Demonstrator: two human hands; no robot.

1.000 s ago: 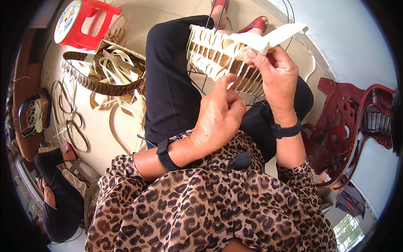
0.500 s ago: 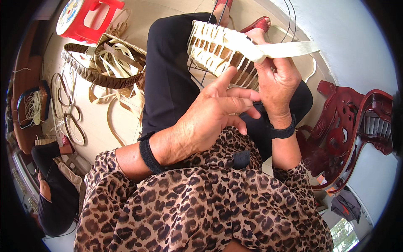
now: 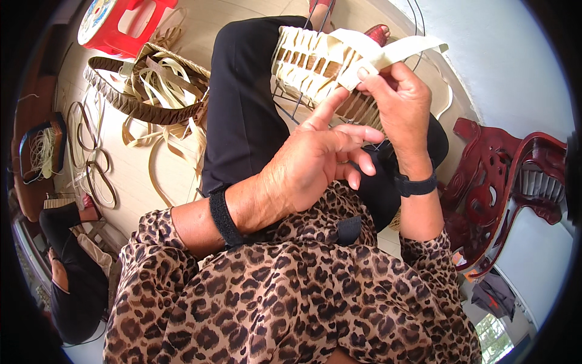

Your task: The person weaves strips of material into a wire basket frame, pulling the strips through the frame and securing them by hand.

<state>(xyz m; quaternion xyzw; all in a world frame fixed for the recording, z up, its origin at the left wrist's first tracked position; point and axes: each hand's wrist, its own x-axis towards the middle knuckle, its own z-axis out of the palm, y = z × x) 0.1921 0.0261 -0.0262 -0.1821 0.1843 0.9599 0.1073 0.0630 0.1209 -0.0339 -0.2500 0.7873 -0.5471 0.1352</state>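
Note:
Between my knees stands a partly woven basket [image 3: 303,56], with cream strips laced over a dark wire frame and brown bands. A wide, flat cream strip [image 3: 406,51] runs through its near right edge and sticks out to the right. My right hand [image 3: 407,109] pinches this strip between thumb and fingers, close to the weave. My left hand [image 3: 309,155] is turned partly palm up with its fingers spread. One of its fingertips reaches the lower edge of the folded strip; nothing lies in the palm.
At the left, a brown woven basket [image 3: 118,108] holds loose cream strips, with a red stool [image 3: 124,30] behind it. Looped strips [image 3: 100,176] lie on the floor. A carved dark red chair [image 3: 485,194] stands right. Another person's dark-clothed leg [image 3: 76,297] shows lower left.
My right hand has turned and brought the strip over against the basket's edge. My left hand has moved up slightly, its fingertip now at the strip.

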